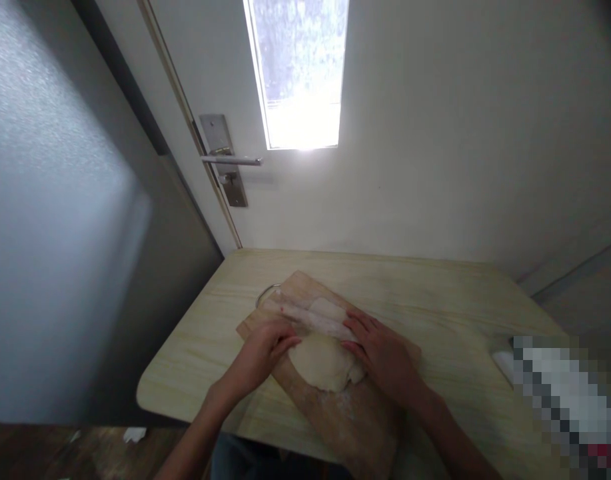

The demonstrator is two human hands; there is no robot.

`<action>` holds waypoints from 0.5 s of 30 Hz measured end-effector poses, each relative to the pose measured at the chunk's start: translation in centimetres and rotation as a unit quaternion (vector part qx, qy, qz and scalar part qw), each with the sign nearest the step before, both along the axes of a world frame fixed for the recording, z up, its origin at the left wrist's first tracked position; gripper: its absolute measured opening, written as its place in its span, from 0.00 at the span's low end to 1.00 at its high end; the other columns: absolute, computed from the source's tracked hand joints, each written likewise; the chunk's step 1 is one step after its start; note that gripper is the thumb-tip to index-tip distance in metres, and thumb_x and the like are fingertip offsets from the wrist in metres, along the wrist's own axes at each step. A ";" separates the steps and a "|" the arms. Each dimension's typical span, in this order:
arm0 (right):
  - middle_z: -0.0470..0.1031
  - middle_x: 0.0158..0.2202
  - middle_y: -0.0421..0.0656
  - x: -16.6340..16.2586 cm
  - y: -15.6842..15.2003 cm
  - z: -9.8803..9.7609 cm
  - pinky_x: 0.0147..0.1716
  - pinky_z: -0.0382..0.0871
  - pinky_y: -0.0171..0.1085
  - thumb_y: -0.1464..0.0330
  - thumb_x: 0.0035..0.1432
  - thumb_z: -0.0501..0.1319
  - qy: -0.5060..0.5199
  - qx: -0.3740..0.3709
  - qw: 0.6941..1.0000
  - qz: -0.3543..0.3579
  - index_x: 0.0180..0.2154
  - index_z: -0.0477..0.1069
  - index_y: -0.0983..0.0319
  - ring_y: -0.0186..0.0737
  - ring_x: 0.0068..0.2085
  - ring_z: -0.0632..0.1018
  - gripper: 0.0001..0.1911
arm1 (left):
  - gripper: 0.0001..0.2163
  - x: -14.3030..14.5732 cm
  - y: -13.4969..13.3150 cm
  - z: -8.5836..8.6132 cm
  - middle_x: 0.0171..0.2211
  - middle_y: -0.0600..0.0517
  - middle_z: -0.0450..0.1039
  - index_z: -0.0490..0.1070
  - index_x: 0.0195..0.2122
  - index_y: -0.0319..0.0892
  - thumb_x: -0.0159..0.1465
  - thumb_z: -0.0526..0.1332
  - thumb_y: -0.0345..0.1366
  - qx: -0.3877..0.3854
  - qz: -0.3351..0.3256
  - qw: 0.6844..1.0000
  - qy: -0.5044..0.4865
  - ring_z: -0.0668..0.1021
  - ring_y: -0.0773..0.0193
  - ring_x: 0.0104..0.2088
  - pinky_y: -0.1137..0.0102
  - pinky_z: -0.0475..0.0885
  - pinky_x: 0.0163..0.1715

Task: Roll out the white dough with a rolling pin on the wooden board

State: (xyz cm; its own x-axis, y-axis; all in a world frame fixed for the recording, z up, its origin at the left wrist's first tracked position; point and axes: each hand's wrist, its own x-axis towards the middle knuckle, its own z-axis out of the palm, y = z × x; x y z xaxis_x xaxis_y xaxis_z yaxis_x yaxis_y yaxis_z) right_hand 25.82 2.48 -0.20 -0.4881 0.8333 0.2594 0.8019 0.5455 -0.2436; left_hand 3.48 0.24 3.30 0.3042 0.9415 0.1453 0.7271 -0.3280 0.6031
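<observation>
A flat round of pale dough (318, 363) lies on a wooden cutting board (330, 417), with a small split at its lower right edge. A floury rolling pin (319, 324) lies across the dough's far part, and some dough shows beyond it. My left hand (265, 348) is closed at the dough's left edge, thumb and fingers pinched just below the pin. Over the pin's right end bend the fingers of my right hand (382, 353); its thumb rests on the near side, against the dough.
The board lies slantwise on a light wood-grain table (460, 307), its metal ring handle (265, 292) at the far left. A blurred-out object (568, 393) sits at the right edge. Behind the table stands a white door with a lever handle (235, 161) and a bright window (305, 73).
</observation>
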 end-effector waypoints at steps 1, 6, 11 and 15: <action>0.65 0.48 0.48 0.0 0.0 0.0 0.46 0.62 0.43 0.65 0.56 0.50 0.002 0.000 1.000 0.002 0.43 0.64 0.63 0.42 0.49 0.66 0.14 | 0.12 0.4 0.3 0.0 0.22 0.54 0.67 0.66 0.21 0.40 0.59 0.51 0.37 -0.008 -0.017 1.000 0.025 0.69 0.68 0.26 0.75 0.61 0.26; 0.65 0.48 0.47 0.1 0.1 0.0 0.46 0.62 0.44 0.64 0.56 0.50 0.006 0.006 1.000 0.003 0.44 0.63 0.62 0.43 0.49 0.66 0.14 | 0.11 1.2 1.7 -0.7 0.24 0.53 0.70 0.68 0.23 0.41 0.56 0.54 0.42 -0.065 -0.059 0.985 0.148 0.71 0.66 0.27 0.74 0.60 0.25; 0.65 0.48 0.48 0.0 -0.1 0.0 0.46 0.62 0.44 0.64 0.56 0.50 0.003 0.008 1.000 -0.004 0.43 0.63 0.62 0.43 0.49 0.65 0.15 | 0.16 1.1 2.9 -1.0 0.23 0.50 0.70 0.68 0.20 0.40 0.46 0.61 0.50 -0.089 0.025 0.965 0.246 0.72 0.59 0.29 0.72 0.61 0.25; 0.64 0.49 0.48 -0.1 0.0 -0.2 0.46 0.62 0.43 0.64 0.56 0.49 -0.001 0.009 1.000 -0.012 0.44 0.63 0.63 0.43 0.49 0.66 0.15 | 0.19 1.3 3.4 -0.8 0.26 0.46 0.69 0.66 0.21 0.39 0.43 0.60 0.53 -0.132 0.086 0.953 0.257 0.73 0.53 0.33 0.68 0.63 0.29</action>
State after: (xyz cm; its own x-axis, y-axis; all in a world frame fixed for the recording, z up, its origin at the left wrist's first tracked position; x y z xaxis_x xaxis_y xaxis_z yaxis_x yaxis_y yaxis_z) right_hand 25.75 2.49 -0.44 -0.4695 0.8394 0.2738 0.8149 0.5313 -0.2317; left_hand 4.78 3.64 2.49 0.1097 0.9667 -0.2313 0.9783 -0.0639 0.1971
